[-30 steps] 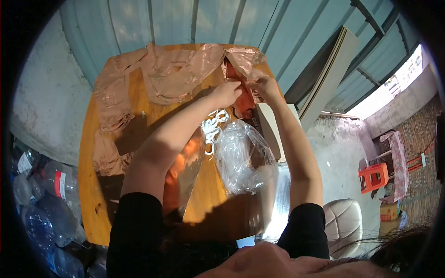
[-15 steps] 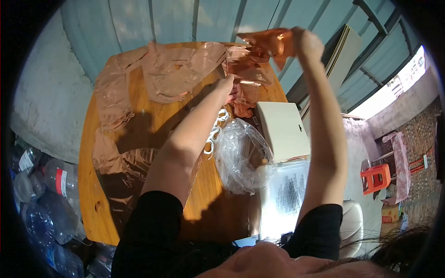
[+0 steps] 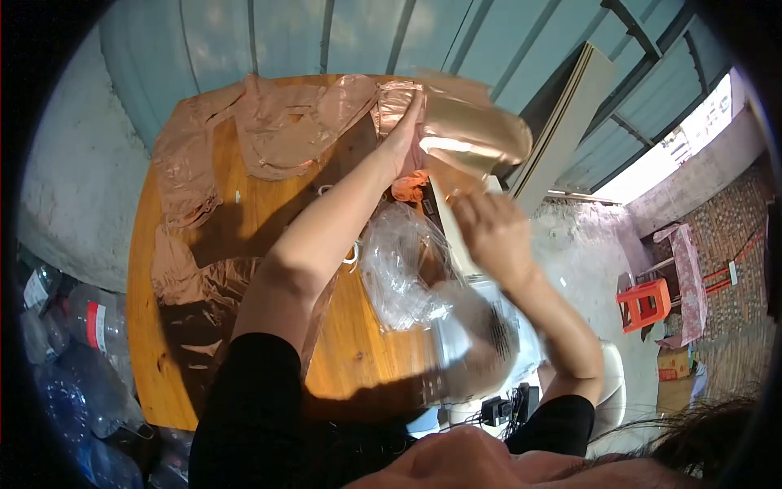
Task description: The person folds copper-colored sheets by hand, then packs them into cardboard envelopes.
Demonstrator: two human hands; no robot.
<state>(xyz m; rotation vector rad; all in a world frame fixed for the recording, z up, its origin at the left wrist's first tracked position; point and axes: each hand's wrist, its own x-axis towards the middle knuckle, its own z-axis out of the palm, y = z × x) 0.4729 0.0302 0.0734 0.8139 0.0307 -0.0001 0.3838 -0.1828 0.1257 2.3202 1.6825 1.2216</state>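
Note:
A shiny copper-coloured foil balloon, flat and partly folded, spreads between my hands at the far right of the table, blurred by motion. My left hand is closed on its left edge, fingers pointing away from me. Lower down, my right hand has its fingers bent around the foil's near end, smeared by movement. More flat copper foil with letter-like outlines and a small cut-out lies along the far and left sides. A crumpled orange piece sits just below my left hand.
On the wooden table lie a clear plastic bag, white string and a pale box partly behind my right hand. Large plastic bottles crowd the left side. Boards lean against the metal wall. A red stool stands right.
My right hand has come down and towards me from the upper right, drawing the foil out. My left hand has shifted slightly and its fingers now point up along the foil's edge.

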